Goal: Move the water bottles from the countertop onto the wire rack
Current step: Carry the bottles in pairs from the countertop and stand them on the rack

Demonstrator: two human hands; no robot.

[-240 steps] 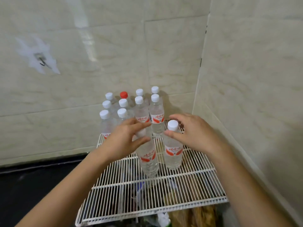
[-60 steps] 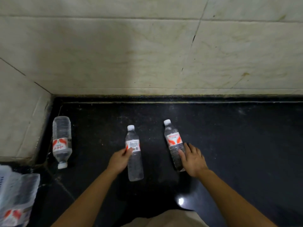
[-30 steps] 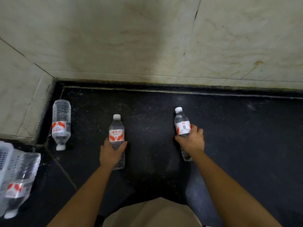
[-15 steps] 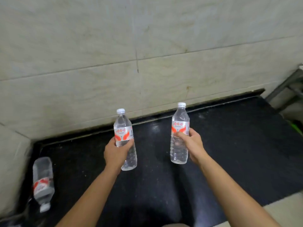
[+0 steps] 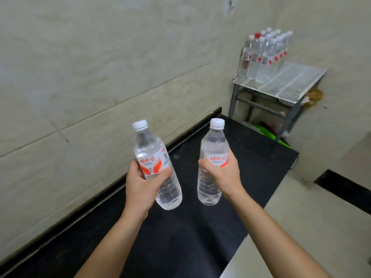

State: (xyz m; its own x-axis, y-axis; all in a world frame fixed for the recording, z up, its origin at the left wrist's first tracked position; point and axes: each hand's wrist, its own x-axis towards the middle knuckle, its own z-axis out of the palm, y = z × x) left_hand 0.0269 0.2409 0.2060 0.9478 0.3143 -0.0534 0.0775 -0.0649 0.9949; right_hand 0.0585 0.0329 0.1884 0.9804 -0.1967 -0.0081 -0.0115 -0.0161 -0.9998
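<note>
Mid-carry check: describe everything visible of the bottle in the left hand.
The left bottle is clear ribbed plastic, seemingly full of water, with a white screw cap on and a white label printed in red. It hangs above the black countertop, cap up, top leaning left. The left hand has its grip round the label band; nothing else touches it, and the right bottle is apart.

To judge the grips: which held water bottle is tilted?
The left water bottle, in the left hand: it leans toward the wall; the right water bottle, in the right hand, stands nearly upright.
</note>
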